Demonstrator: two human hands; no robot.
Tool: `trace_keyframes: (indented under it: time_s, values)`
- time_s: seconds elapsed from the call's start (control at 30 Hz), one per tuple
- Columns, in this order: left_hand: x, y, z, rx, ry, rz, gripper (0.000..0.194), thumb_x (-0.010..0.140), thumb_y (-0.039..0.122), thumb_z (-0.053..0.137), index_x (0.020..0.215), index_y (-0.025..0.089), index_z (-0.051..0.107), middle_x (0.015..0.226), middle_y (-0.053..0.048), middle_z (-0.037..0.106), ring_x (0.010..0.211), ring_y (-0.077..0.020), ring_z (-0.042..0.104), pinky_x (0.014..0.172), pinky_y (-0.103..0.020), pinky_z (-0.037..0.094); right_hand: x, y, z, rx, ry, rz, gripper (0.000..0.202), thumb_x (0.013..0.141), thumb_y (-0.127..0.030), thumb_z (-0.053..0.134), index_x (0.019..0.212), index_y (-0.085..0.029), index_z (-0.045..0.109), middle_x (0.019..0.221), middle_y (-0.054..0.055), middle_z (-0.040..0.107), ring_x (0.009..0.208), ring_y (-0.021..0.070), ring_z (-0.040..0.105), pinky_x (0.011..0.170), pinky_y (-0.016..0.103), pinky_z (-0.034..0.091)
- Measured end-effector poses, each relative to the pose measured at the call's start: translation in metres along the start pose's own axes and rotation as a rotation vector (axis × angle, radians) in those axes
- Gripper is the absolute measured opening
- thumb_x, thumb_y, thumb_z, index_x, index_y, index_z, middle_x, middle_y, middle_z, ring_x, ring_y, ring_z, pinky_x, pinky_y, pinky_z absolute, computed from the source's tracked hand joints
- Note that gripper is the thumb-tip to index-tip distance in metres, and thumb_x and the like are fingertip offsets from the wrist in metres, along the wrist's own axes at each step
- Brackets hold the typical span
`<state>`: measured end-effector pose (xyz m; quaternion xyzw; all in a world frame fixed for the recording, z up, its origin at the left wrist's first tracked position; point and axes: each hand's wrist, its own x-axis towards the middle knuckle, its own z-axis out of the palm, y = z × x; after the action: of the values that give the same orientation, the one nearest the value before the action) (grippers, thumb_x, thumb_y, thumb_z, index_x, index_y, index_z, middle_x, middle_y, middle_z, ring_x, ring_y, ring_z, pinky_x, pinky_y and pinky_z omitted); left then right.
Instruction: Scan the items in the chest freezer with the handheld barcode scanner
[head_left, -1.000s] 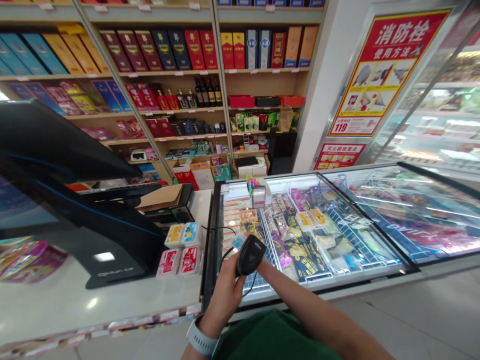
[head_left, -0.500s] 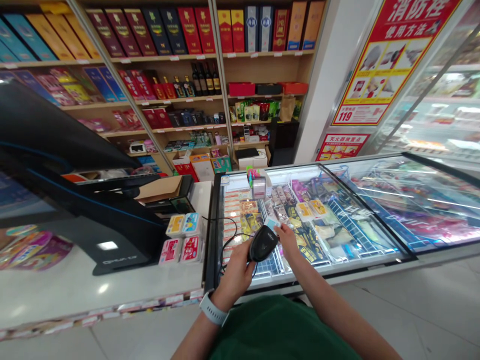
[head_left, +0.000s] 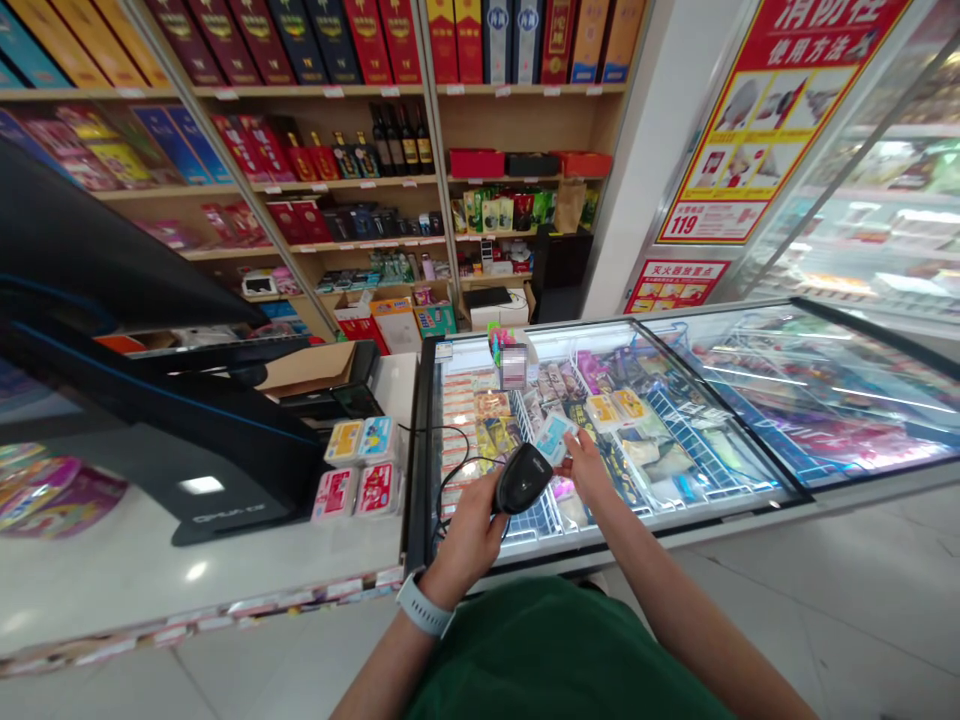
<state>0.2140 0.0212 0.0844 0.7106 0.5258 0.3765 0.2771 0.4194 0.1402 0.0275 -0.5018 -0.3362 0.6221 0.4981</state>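
Observation:
My left hand (head_left: 471,530), with a pale watch on its wrist, is closed around a black barcode scanner (head_left: 525,478). A black cable runs from the scanner toward the counter. Just right of the scanner's head, my right hand (head_left: 589,470) pinches a small light-blue and white package (head_left: 556,437) by its edge. The package is tilted and partly hidden behind the scanner. Both hands are above the glass-topped freezer (head_left: 418,480), whose baskets hold several bagged goods.
On the white counter (head_left: 247,580) at left stand a large black register screen (head_left: 112,230) and several small clear-lidded tubs (head_left: 335,493). An opened cardboard box (head_left: 311,368) sits behind them. Shelves of boxes and bottles (head_left: 397,140) line the back.
The blue-and-white package has come out further from behind the scanner, and more of its face shows. My right hand has shifted slightly right. The camera view has shifted a little.

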Motion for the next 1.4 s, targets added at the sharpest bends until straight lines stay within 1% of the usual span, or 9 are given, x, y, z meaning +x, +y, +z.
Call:
trace_keyframes:
  time_s: [0.1,0.27,0.4,0.7,0.87,0.97,1.13,1.23,1.4]
  values:
    - [-0.001,-0.001,-0.001,0.002,-0.009,0.002,0.056,0.08,0.009,0.05,0.135,0.016,0.042,0.133,-0.015,0.053,0.125,-0.0272,0.048,0.107,-0.049,0.036,-0.002,-0.003,-0.001,-0.006,-0.021,-0.031,0.049,0.075,-0.042,0.066,0.117,-0.025,0.046,0.082,0.0,0.069,0.06,0.0154,0.067,0.049,0.026,0.056]
    - [-0.001,-0.006,-0.002,0.016,-0.002,0.024,0.055,0.081,0.01,0.049,0.135,0.016,0.04,0.134,-0.015,0.052,0.127,-0.0269,0.046,0.108,-0.049,0.035,-0.007,-0.011,-0.002,-0.06,-0.033,-0.075,0.053,0.071,-0.037,0.069,0.117,-0.025,0.046,0.078,-0.002,0.069,0.06,0.0154,0.066,0.049,0.028,0.059]
    - [-0.001,-0.011,-0.002,0.02,0.007,0.017,0.054,0.082,0.011,0.049,0.135,0.017,0.041,0.134,-0.015,0.053,0.126,-0.0268,0.047,0.108,-0.048,0.036,-0.011,-0.016,-0.003,-0.08,-0.047,-0.102,0.051,0.071,-0.035,0.07,0.115,-0.024,0.046,0.088,0.001,0.071,0.065,0.0177,0.068,0.05,0.029,0.06]
    - [0.005,-0.012,-0.005,-0.004,-0.004,0.023,0.054,0.081,0.011,0.049,0.134,0.018,0.042,0.133,-0.014,0.053,0.126,-0.0266,0.048,0.108,-0.047,0.037,-0.014,-0.022,-0.005,-0.167,-0.033,-0.159,0.043,0.066,-0.028,0.069,0.105,-0.021,0.053,0.089,0.003,0.072,0.073,0.0177,0.067,0.055,0.025,0.055]
    - [0.008,-0.012,-0.007,0.005,0.012,0.009,0.049,0.083,0.012,0.049,0.132,0.017,0.044,0.132,-0.014,0.055,0.124,-0.0263,0.05,0.106,-0.046,0.039,-0.01,-0.026,-0.012,-0.264,-0.009,-0.22,0.037,0.067,-0.03,0.067,0.1,-0.017,0.06,0.089,0.005,0.072,0.078,0.0185,0.067,0.064,0.027,0.054]
    - [0.011,-0.012,-0.009,0.007,0.03,0.013,0.047,0.083,0.015,0.05,0.13,0.018,0.045,0.128,-0.013,0.057,0.121,-0.026,0.053,0.104,-0.045,0.041,-0.006,-0.028,-0.021,-0.342,0.011,-0.263,0.039,0.07,-0.034,0.065,0.104,-0.018,0.06,0.089,0.004,0.072,0.073,0.0178,0.067,0.061,0.027,0.054]
    - [0.015,-0.016,-0.011,0.045,0.043,0.039,0.047,0.083,0.012,0.049,0.129,0.018,0.046,0.123,-0.013,0.059,0.116,-0.0256,0.056,0.1,-0.044,0.043,0.001,-0.027,-0.034,-0.385,0.062,-0.303,0.052,0.076,-0.041,0.061,0.123,-0.019,0.05,0.076,0.0,0.067,0.058,0.0172,0.067,0.053,0.029,0.056]
    - [0.018,-0.02,-0.01,0.067,0.041,0.04,0.05,0.081,0.01,0.049,0.13,0.018,0.045,0.125,-0.013,0.058,0.118,-0.026,0.054,0.102,-0.046,0.041,0.006,-0.029,-0.04,-0.426,0.114,-0.335,0.048,0.077,-0.041,0.061,0.119,-0.019,0.052,0.07,-0.002,0.065,0.056,0.0174,0.067,0.054,0.03,0.057]
    - [0.023,-0.02,-0.01,0.075,0.01,0.036,0.051,0.082,0.01,0.048,0.131,0.018,0.043,0.129,-0.013,0.056,0.12,-0.0261,0.053,0.104,-0.046,0.04,0.016,-0.039,-0.047,-0.447,0.121,-0.358,0.035,0.075,-0.038,0.061,0.105,-0.019,0.056,0.076,0.0,0.067,0.062,0.0179,0.069,0.062,0.033,0.059]
